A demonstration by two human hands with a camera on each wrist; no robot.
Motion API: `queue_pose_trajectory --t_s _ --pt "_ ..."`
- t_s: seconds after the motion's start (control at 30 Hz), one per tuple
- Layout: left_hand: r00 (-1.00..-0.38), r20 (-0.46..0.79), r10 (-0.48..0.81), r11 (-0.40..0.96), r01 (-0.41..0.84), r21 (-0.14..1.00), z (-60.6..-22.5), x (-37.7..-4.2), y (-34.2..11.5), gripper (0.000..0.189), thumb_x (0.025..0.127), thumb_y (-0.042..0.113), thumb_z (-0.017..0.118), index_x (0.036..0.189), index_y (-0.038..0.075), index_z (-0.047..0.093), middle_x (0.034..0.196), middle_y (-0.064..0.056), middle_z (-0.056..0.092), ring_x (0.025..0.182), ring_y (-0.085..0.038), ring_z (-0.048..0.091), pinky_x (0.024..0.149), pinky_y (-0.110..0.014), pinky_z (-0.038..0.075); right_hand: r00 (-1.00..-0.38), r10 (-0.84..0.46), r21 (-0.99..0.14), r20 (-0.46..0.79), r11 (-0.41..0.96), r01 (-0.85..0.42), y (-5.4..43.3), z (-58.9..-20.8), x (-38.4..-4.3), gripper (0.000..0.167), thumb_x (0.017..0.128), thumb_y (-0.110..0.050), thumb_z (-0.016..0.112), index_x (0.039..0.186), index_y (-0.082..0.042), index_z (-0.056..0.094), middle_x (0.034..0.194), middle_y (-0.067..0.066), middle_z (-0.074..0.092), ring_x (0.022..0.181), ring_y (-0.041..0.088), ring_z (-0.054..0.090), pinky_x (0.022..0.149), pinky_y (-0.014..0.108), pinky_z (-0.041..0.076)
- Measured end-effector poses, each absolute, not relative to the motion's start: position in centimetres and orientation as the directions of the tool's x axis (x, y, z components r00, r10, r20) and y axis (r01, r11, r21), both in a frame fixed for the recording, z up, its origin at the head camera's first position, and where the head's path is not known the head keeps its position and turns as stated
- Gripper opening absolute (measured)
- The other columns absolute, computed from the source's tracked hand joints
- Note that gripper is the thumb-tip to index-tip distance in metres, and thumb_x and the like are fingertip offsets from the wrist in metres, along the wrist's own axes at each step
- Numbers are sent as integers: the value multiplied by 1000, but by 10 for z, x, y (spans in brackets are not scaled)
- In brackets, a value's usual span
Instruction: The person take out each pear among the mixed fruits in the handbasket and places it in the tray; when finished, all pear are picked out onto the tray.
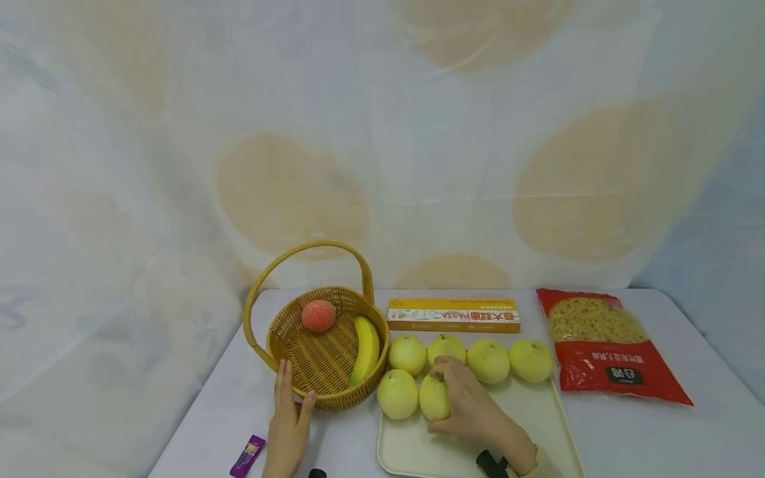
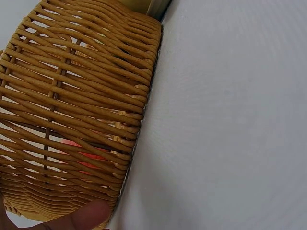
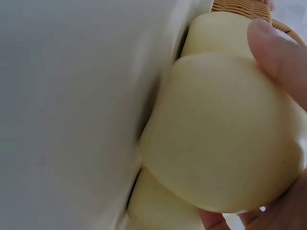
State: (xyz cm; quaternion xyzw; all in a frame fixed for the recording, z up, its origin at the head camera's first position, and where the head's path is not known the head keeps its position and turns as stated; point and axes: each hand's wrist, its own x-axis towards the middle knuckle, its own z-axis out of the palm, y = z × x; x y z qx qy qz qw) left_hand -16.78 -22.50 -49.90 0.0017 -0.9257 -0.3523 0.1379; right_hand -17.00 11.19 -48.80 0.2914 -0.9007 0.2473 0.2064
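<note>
A wicker basket [image 1: 343, 399] with a tall handle stands on the left of the table, holding a pinkish-red peach [image 1: 319, 316] and a yellow banana [image 1: 367, 348]. My left hand [image 1: 288, 425] touches the basket's near left side, fingers stretched out; in the left wrist view one finger [image 2: 91, 214] lies against the woven wall. My right hand [image 1: 469, 401] grips a pale yellow pear [image 1: 433, 398] over the tray [image 1: 418, 455], thumb and fingers on opposite sides. Several other pears [image 1: 489, 361] sit around it, one [image 1: 397, 394] directly left.
Behind the pears lies an orange-and-white pasta box [image 1: 454, 315]. A red bag of pasta [image 1: 609, 352] is right of the tray. At the front left is a small purple packet [image 1: 248, 456]. A patterned cloth [image 1: 382, 146] hangs behind the table.
</note>
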Motion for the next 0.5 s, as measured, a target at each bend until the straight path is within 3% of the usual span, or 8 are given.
queue_pose_trajectory --t_s 0.23,0.5 --pt "-954 283 -94 752 119 649 -496 -167 -221 72 103 28 47 157 19 1 164 -15 5 122 -54 48 80 -63 51 -777 -424 -355 465 715 -603 115 -484 -167 85 52 -31 95 117 -9 44 124 8 47 119 25 46 101 46 42" --pt "-958 274 -88 753 116 648 -496 -165 -224 72 103 28 46 157 20 0 164 -14 3 125 -55 45 83 -65 49 -795 -425 -407 432 695 -593 112 -484 -168 83 53 -27 95 116 -9 44 124 8 47 121 26 45 102 50 39"
